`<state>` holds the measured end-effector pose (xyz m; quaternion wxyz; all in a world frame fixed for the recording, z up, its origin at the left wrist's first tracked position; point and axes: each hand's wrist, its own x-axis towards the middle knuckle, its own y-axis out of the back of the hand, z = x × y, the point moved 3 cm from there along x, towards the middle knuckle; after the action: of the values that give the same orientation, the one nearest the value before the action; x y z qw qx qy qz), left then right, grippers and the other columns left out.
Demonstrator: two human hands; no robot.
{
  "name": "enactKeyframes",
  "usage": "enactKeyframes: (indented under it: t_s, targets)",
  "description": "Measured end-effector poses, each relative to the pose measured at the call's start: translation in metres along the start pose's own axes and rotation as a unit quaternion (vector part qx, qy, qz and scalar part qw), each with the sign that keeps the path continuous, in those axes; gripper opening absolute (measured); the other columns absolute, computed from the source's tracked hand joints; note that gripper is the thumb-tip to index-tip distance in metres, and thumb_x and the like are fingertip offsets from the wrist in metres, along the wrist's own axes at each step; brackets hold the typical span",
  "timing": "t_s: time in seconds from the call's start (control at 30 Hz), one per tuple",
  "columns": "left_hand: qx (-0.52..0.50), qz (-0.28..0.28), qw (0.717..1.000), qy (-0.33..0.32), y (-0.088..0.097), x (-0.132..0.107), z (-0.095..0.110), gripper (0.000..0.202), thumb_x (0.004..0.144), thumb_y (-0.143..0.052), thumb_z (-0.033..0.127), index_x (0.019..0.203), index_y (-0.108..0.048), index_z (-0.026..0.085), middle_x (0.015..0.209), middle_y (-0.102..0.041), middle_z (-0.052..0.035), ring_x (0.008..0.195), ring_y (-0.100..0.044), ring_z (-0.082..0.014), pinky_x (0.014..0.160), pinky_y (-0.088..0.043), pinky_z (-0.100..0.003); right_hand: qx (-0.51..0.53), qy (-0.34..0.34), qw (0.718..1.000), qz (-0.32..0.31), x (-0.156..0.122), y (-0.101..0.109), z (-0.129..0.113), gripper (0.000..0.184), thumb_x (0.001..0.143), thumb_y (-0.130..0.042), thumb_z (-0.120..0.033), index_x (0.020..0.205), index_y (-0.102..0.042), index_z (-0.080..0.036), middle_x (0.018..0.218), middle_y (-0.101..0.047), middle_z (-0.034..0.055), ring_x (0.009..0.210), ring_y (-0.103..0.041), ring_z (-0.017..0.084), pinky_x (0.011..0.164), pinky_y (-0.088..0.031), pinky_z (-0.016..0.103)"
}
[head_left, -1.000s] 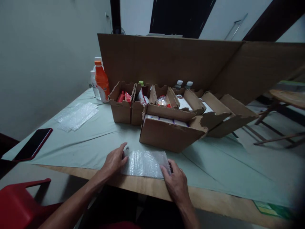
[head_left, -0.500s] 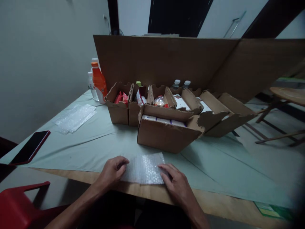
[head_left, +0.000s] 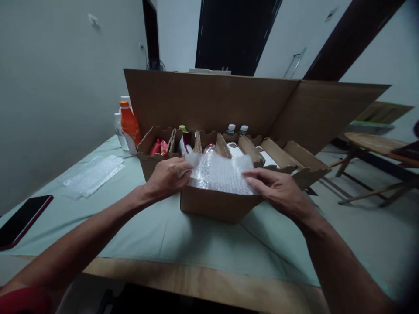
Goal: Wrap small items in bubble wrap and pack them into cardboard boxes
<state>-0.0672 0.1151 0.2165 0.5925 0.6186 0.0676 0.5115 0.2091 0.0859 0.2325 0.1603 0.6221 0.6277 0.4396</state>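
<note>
A sheet of clear bubble wrap [head_left: 221,173] is held over the open top of the nearest cardboard box [head_left: 212,205]. My left hand [head_left: 168,176] grips the sheet's left edge with fingers closed on it. At the sheet's right edge my right hand [head_left: 278,192] pinches it with thumb and fingers. Both arms reach forward over the pale green cloth [head_left: 157,226]. The box's contents are hidden under the sheet.
Behind stand more open cardboard boxes [head_left: 157,146] with red packets, and small bottles. A tall cardboard panel [head_left: 209,100] rises at the back. An orange bottle [head_left: 129,124] stands far left, spare bubble wrap [head_left: 91,174] and a dark phone [head_left: 22,220] lie left. A wooden stool [head_left: 376,146] sits right.
The bubble wrap lay flat near the table's front edge under both hands. Both hands have lifted it and carried it forward over the nearest box. The camera has tilted up.
</note>
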Motion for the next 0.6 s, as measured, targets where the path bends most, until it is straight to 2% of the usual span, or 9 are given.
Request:
enactKeyframes:
  t_s: [0.03,0.1,0.13,0.2,0.3,0.43,0.53,0.6]
  targets:
    - [0.003,-0.057,0.998,0.004,-0.006,0.010,-0.002,0.019,0.083,-0.054,0.016,0.077,-0.072,0.017,0.072,-0.069,-0.0045,0.066,-0.060,-0.0159,0.063,-0.043,-0.026,-0.004,-0.017,0.996,-0.083,0.011,-0.001,0.008,0.036,0.085,-0.055,-0.046,0.093,-0.076,-0.018,0.081,-0.071,0.0030,0.070,-0.061,0.018,0.059,-0.043,0.027]
    - [0.010,-0.128,0.992,0.010,-0.011,0.027,-0.004,0.021,0.078,-0.054,0.013,0.062,-0.067,0.017,0.057,-0.059,-0.0006,0.053,-0.047,-0.0118,0.054,-0.031,-0.025,-0.025,-0.024,0.976,-0.214,0.028,-0.004,0.017,0.041,0.083,-0.051,-0.051,0.082,-0.074,-0.017,0.071,-0.065,0.0012,0.064,-0.055,0.016,0.056,-0.037,0.026]
    - [0.018,-0.148,0.989,0.017,-0.012,0.035,-0.004,0.022,0.076,-0.054,0.012,0.057,-0.064,0.017,0.052,-0.053,0.0009,0.049,-0.040,-0.0105,0.052,-0.026,-0.026,-0.035,-0.020,0.965,-0.258,0.035,-0.004,0.020,0.041,0.082,-0.050,-0.052,0.079,-0.073,-0.017,0.069,-0.063,0.0007,0.063,-0.053,0.015,0.056,-0.035,0.026]
    - [0.032,-0.186,0.981,0.035,-0.011,0.049,-0.003,0.023,0.074,-0.053,0.012,0.053,-0.060,0.017,0.049,-0.047,0.0022,0.047,-0.032,-0.0094,0.053,-0.022,-0.028,-0.049,-0.015,0.950,-0.307,0.048,-0.003,0.023,0.041,0.081,-0.051,-0.051,0.079,-0.073,-0.017,0.070,-0.063,0.0006,0.063,-0.052,0.015,0.057,-0.034,0.026]
    - [-0.012,-0.200,0.979,0.041,-0.010,0.065,-0.006,0.021,0.074,-0.054,0.017,0.057,-0.064,0.015,0.049,-0.048,0.0029,0.047,-0.034,-0.0091,0.054,-0.024,-0.027,-0.054,-0.014,0.945,-0.323,0.059,0.003,0.026,0.041,0.081,-0.055,-0.051,0.088,-0.077,-0.017,0.076,-0.068,0.0019,0.068,-0.057,0.017,0.060,-0.039,0.027]
    - [-0.080,-0.191,0.978,0.033,-0.019,0.068,-0.017,0.021,0.076,-0.055,0.022,0.077,-0.075,0.014,0.059,-0.063,0.0008,0.055,-0.051,-0.0119,0.058,-0.033,-0.026,-0.012,-0.007,0.968,-0.252,0.055,0.016,0.035,0.044,0.082,-0.057,-0.052,0.102,-0.078,-0.018,0.089,-0.075,0.0048,0.078,-0.066,0.021,0.067,-0.047,0.029]
    - [-0.054,-0.211,0.976,0.029,-0.027,0.061,-0.024,0.020,0.074,-0.056,0.020,0.078,-0.076,0.018,0.062,-0.068,-0.0009,0.058,-0.057,-0.0143,0.060,-0.036,-0.026,-0.034,-0.024,0.980,-0.194,0.044,0.016,0.046,0.041,0.081,-0.058,-0.048,0.103,-0.079,-0.021,0.086,-0.076,0.0044,0.072,-0.068,0.021,0.062,-0.048,0.030]
    - [-0.012,-0.234,0.972,0.017,-0.031,0.059,-0.025,0.017,0.072,-0.057,0.018,0.071,-0.074,0.022,0.060,-0.067,-0.0005,0.058,-0.058,-0.0154,0.060,-0.036,-0.027,-0.083,-0.032,0.976,-0.197,0.037,0.010,0.052,0.033,0.078,-0.062,-0.043,0.099,-0.080,-0.024,0.079,-0.076,0.0029,0.064,-0.067,0.020,0.057,-0.045,0.029]
